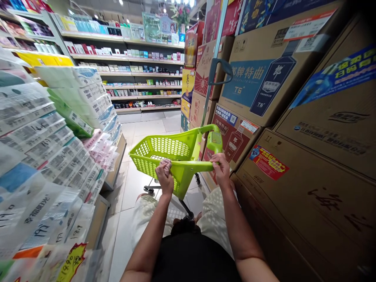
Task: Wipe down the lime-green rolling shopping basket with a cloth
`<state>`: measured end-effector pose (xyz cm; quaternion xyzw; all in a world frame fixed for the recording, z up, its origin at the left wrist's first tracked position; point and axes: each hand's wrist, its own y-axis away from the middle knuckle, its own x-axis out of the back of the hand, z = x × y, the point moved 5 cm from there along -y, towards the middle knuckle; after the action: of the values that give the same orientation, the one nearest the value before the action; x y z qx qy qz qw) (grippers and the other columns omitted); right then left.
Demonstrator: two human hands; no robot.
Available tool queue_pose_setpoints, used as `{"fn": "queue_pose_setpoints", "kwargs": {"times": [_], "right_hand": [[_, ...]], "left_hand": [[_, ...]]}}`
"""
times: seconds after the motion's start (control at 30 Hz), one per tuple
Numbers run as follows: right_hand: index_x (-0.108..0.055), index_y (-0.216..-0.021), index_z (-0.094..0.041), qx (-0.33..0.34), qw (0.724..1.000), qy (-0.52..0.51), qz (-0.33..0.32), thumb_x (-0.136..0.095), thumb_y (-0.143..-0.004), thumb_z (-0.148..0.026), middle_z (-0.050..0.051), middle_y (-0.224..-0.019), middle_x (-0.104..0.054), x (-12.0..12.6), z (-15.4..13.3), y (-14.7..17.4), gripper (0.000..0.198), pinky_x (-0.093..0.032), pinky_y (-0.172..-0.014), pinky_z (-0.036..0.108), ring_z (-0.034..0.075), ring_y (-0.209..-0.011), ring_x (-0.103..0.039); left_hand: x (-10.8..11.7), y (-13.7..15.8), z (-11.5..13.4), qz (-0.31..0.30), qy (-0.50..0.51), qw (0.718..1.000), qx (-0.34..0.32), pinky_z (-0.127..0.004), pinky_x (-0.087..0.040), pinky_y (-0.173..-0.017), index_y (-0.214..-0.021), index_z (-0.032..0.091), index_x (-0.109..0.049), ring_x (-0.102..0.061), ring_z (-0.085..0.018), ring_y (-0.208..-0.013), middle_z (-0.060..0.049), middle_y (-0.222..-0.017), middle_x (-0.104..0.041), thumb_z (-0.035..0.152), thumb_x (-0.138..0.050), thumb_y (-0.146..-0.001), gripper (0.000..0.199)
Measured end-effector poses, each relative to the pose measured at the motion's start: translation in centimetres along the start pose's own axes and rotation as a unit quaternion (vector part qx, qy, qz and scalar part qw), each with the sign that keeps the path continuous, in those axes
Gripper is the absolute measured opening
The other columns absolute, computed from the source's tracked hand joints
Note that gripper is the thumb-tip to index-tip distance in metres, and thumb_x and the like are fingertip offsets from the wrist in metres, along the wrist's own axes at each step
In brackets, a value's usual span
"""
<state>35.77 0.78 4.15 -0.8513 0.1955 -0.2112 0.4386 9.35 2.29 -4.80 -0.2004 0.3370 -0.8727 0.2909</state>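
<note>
A lime-green plastic shopping cart (pixel 176 143) with a perforated basket stands right in front of me, turned at an angle. My left hand (pixel 165 180) is closed around a crumpled pinkish cloth (pixel 167 166) at the near rim of the basket. The cloth touches the green plastic there. With its fingers wrapped over the cart's handle end, my right hand (pixel 221 168) grips the green bar. A thin upright pole (pixel 209 92) with a dark grey loop rises from behind the handle. Nothing shows inside the visible part of the basket.
Stacked cartons (pixel 246 74) wall the right side, close to my right arm. Plastic-wrapped tissue packs (pixel 38 137) are piled on low platforms at the left. Tiled floor (pixel 149 123) runs between them toward shelves (pixel 129 56) of small boxed goods at the back.
</note>
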Motion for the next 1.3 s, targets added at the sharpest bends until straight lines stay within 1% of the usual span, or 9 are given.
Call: {"fn": "queue_pose_setpoints", "kwargs": {"times": [0.13, 0.2, 0.3, 0.47, 0.57, 0.73, 0.87, 1.13, 1.3], "right_hand": [[-0.065, -0.115, -0.023, 0.019, 0.977, 0.209, -0.031, -0.049, -0.087, -0.016, 0.009, -0.125, -0.071, -1.8, -4.0, 0.5, 0.032, -0.031, -0.118, 0.051, 0.026, -0.124, -0.058], [-0.061, -0.128, -0.021, 0.038, 0.964, 0.245, -0.094, -0.050, -0.087, -0.013, 0.009, -0.125, -0.071, -4.1, -6.0, 1.2, 0.044, -0.025, -0.123, 0.048, 0.025, -0.125, -0.058], [-0.062, -0.131, -0.019, 0.033, 0.946, 0.289, -0.141, -0.054, -0.085, -0.012, 0.010, -0.125, -0.071, -6.9, -6.9, 2.2, 0.047, -0.020, -0.124, 0.049, 0.027, -0.124, -0.056], [-0.065, -0.124, -0.019, 0.043, 0.939, 0.304, -0.157, -0.057, -0.081, -0.012, 0.011, -0.117, -0.070, -8.8, -4.6, 2.5, 0.045, -0.024, -0.120, 0.048, 0.029, -0.119, -0.055], [-0.066, -0.118, -0.020, 0.048, 0.942, 0.289, -0.163, -0.058, -0.078, -0.012, 0.009, -0.112, -0.069, -9.0, -3.4, 2.1, 0.041, -0.026, -0.116, 0.046, 0.028, -0.115, -0.055], [-0.066, -0.109, -0.022, 0.042, 0.947, 0.275, -0.162, -0.057, -0.080, -0.013, 0.006, -0.108, -0.069, -8.5, -2.4, 1.2, 0.032, -0.026, -0.113, 0.044, 0.026, -0.111, -0.055], [-0.067, -0.104, -0.024, 0.035, 0.949, 0.270, -0.159, -0.054, -0.082, -0.013, 0.006, -0.107, -0.070, -7.8, -1.2, 0.5, 0.029, -0.026, -0.113, 0.044, 0.026, -0.113, -0.055], [-0.070, -0.095, -0.025, 0.036, 0.960, 0.238, -0.140, -0.051, -0.081, -0.012, 0.004, -0.102, -0.069, -6.2, 1.0, 0.1, 0.027, -0.028, -0.110, 0.044, 0.025, -0.112, -0.056], [-0.068, -0.084, -0.023, 0.000, 0.956, 0.270, -0.111, -0.051, -0.084, -0.013, 0.006, -0.101, -0.069, -5.5, 0.8, -0.4, 0.020, -0.026, -0.111, 0.048, 0.027, -0.116, -0.055]], "left_hand": [[-1.3, -0.1, 0.9, -0.070, 0.031, 0.994, -0.077, -0.044, -0.048, -0.105, -0.115, 0.024, -0.063, -0.057, -0.026, -0.117, -0.010, -0.116, -0.057, 0.010, -0.054, -0.090, 0.030], [-1.2, -0.6, 0.5, -0.034, 0.012, 0.998, -0.048, -0.044, -0.049, -0.104, -0.113, 0.024, -0.063, -0.057, -0.026, -0.114, -0.010, -0.114, -0.057, 0.008, -0.054, -0.089, 0.031], [-0.8, -1.7, -0.4, 0.018, -0.014, 1.000, 0.000, -0.045, -0.048, -0.105, -0.112, 0.024, -0.063, -0.057, -0.026, -0.111, -0.010, -0.111, -0.058, 0.005, -0.050, -0.088, 0.034], [-1.7, -3.4, -0.3, -0.074, -0.002, 0.996, -0.045, -0.047, -0.047, -0.110, -0.119, 0.025, -0.065, -0.055, -0.028, -0.121, -0.012, -0.121, -0.060, 0.002, -0.052, -0.083, 0.045], [-1.3, -4.3, -0.5, -0.035, -0.030, 0.999, 0.003, -0.049, -0.047, -0.108, -0.113, 0.025, -0.067, -0.057, -0.029, -0.118, -0.011, -0.117, -0.064, 0.005, -0.051, -0.087, 0.037], [-2.5, -4.5, 0.8, -0.164, -0.017, 0.984, -0.064, -0.048, -0.045, -0.111, -0.118, 0.027, -0.068, -0.055, -0.029, -0.127, -0.009, -0.129, -0.064, 0.000, -0.051, -0.081, 0.049], [-1.9, -4.8, -0.3, -0.095, -0.060, 0.994, 0.016, -0.052, -0.047, -0.103, -0.111, 0.025, -0.070, -0.059, -0.031, -0.114, -0.012, -0.118, -0.067, -0.003, -0.049, -0.073, 0.051], [-1.3, -4.8, -1.1, -0.081, -0.066, 0.994, 0.020, -0.052, -0.046, -0.099, -0.105, 0.025, -0.070, -0.058, -0.032, -0.109, -0.012, -0.110, -0.068, 0.001, -0.050, -0.076, 0.043], [-2.0, -4.6, -0.2, -0.157, -0.053, 0.985, -0.042, -0.048, -0.047, -0.091, -0.107, 0.028, -0.073, -0.057, -0.032, -0.105, -0.011, -0.113, -0.069, -0.001, -0.048, -0.077, 0.049]]}}
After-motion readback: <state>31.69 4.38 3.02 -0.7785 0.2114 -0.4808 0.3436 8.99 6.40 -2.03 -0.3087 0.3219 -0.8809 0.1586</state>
